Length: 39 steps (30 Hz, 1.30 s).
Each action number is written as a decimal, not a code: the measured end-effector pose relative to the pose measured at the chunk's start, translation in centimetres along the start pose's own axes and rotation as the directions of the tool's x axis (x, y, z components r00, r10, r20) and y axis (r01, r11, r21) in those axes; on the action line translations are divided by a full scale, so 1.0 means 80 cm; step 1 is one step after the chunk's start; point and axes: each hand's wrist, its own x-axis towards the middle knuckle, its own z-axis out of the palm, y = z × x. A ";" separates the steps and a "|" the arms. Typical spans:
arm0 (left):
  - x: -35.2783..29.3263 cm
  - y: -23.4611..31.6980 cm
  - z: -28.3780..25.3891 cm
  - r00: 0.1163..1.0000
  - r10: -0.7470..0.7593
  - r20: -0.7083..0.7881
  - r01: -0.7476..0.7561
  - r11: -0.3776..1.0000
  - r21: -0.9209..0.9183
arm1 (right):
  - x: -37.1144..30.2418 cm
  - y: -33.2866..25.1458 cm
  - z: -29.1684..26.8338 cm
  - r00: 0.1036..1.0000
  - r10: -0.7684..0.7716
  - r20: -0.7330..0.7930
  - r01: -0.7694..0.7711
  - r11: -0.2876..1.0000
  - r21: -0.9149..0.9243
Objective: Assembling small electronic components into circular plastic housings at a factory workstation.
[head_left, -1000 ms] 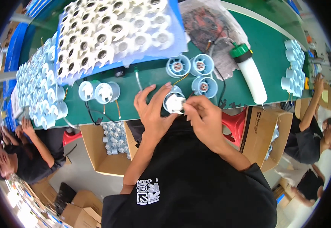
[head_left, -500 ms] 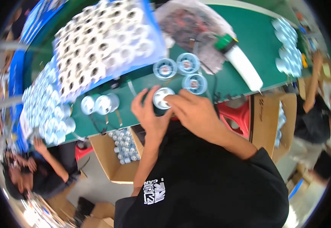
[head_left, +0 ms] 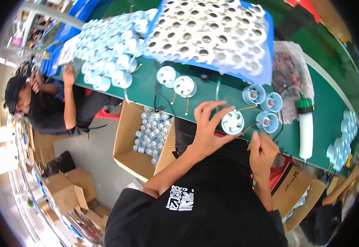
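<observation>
My left hand (head_left: 207, 133) has its thumb and fingers curved round a light-blue round housing with a white fan wheel (head_left: 232, 122) inside, at the table's near edge. Thin brownish leads stick out from its right side. My right hand (head_left: 263, 151) is just right of it, apart from it, fingers curled in with the thumb against them; whatever they hold, if anything, is hidden. Beyond it stand three open blue cups (head_left: 253, 94) with small metallic-looking parts inside. Left of my hands lie two more housings with white fan wheels (head_left: 184, 86), their leads trailing.
A blue tray of white fan wheels (head_left: 206, 39) lies at the back, with many blue housings (head_left: 109, 41) to its left. A white bottle with green cap (head_left: 306, 127) lies right, near a bag of dark parts (head_left: 288, 70). A carton of housings (head_left: 124, 146) stands below; a co-worker (head_left: 47, 99) sits left.
The whole view has swung, so the table things appear farther right. My right hand has come away from the fan wheel to the right; my left hand stays round the housing.
</observation>
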 end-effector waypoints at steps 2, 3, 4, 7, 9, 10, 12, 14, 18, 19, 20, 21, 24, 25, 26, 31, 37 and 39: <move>-0.010 -0.002 -0.023 0.999 -0.034 -0.028 0.035 0.999 0.038 | -0.008 0.007 0.002 0.998 0.028 0.050 -0.027 0.999 -0.027; -0.015 -0.002 -0.035 0.998 -0.056 -0.040 0.057 0.998 0.022 | -0.011 0.009 0.002 0.997 0.057 0.054 -0.056 0.998 -0.019; -0.015 0.001 -0.051 0.993 -0.112 -0.048 0.114 0.993 0.033 | -0.012 0.009 0.003 0.997 0.048 0.063 -0.048 0.999 -0.009; -0.020 -0.012 -0.082 0.964 -0.213 -0.158 0.242 0.952 0.190 | -0.008 0.010 0.004 0.994 0.078 0.073 -0.078 0.997 -0.014; -0.032 -0.032 -0.092 0.892 -0.371 -0.258 0.402 0.912 0.079 | -0.004 0.013 0.008 0.995 0.046 0.087 -0.048 0.998 0.028; -0.030 -0.041 -0.096 0.880 -0.416 -0.230 0.414 0.908 -0.059 | -0.002 0.015 0.009 0.996 0.047 0.078 -0.048 0.999 0.022; -0.028 -0.062 -0.107 0.921 -0.373 -0.109 0.383 0.920 0.085 | 0.001 0.020 0.008 0.995 0.002 0.104 -0.006 0.999 0.041; -0.022 -0.075 -0.115 0.939 -0.322 -0.122 0.343 0.901 0.264 | 0.006 0.021 0.007 0.995 -0.030 0.095 0.028 0.999 0.029; -0.011 -0.090 -0.117 0.969 -0.225 -0.102 0.247 0.898 0.363 | 0.006 0.019 0.003 0.991 -0.067 0.114 0.063 0.997 0.040; -0.012 -0.095 -0.117 0.980 -0.183 -0.081 0.200 0.908 0.368 | 0.005 0.018 0.003 0.991 -0.070 0.112 0.066 0.997 0.037; -0.013 -0.100 -0.114 0.974 -0.199 -0.106 0.223 0.916 0.332 | 0.002 0.020 0.003 0.992 -0.059 0.110 0.056 0.998 0.024; -0.015 -0.105 -0.111 0.968 -0.218 -0.123 0.245 0.923 0.296 | 0.001 0.019 0.006 0.995 -0.052 0.090 0.048 0.998 0.049; -0.021 -0.102 -0.102 0.951 -0.262 -0.164 0.303 0.895 0.327 | -0.005 0.017 0.008 0.996 -0.070 0.057 0.067 0.996 0.053; -0.021 -0.102 -0.104 0.952 -0.260 -0.160 0.301 0.888 0.348 | 0.000 0.016 0.007 0.995 -0.081 0.056 0.078 0.995 0.056; -0.026 -0.105 -0.099 0.939 -0.271 -0.212 0.332 0.875 0.352 | -0.002 0.021 0.005 0.995 -0.081 0.053 0.078 0.995 0.055; -0.015 -0.085 -0.086 0.940 -0.060 -0.335 0.191 0.908 0.374 | -0.005 0.039 -0.014 0.998 -0.054 -0.011 0.055 0.998 0.011; 0.008 0.012 -0.019 0.997 -0.080 0.021 0.077 0.988 0.135 | -0.002 0.054 -0.038 0.993 0.074 -0.089 -0.081 0.994 -0.076; 0.027 0.014 0.018 0.995 -0.050 0.086 0.024 0.960 0.279 | 0.003 0.043 -0.033 0.996 0.036 -0.081 -0.043 0.996 -0.084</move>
